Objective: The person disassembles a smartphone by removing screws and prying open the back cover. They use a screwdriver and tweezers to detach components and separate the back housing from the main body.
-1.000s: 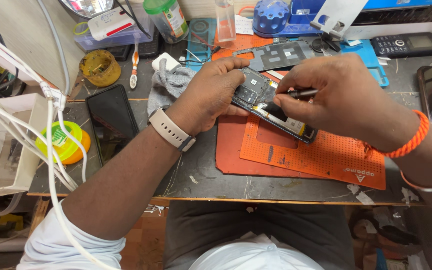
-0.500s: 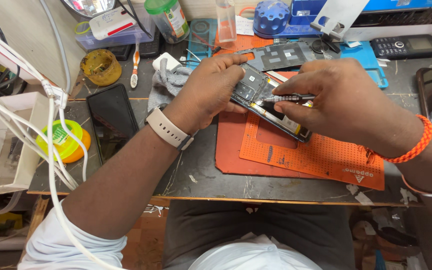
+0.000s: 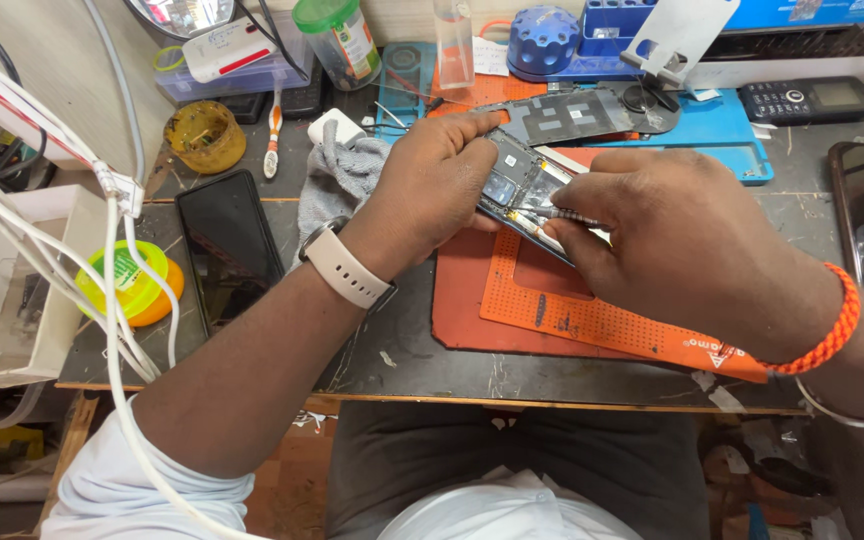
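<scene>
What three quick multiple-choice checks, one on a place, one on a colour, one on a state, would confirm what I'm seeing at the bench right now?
1. Where does the opened phone lie?
A. over the orange mat
B. on the grey cloth
C. in the white box

2. What colour is the band on the right hand's wrist?
A. blue
B. orange
C. green

3. What state is the dark phone by the left arm in?
A. screen lit
B. screen dark, lying flat
C. back removed

Answers: 1 A, the left hand steadies it above the mat. 2 B, a braided orange band shows there. 3 B, its glass is black and flat on the table.
</scene>
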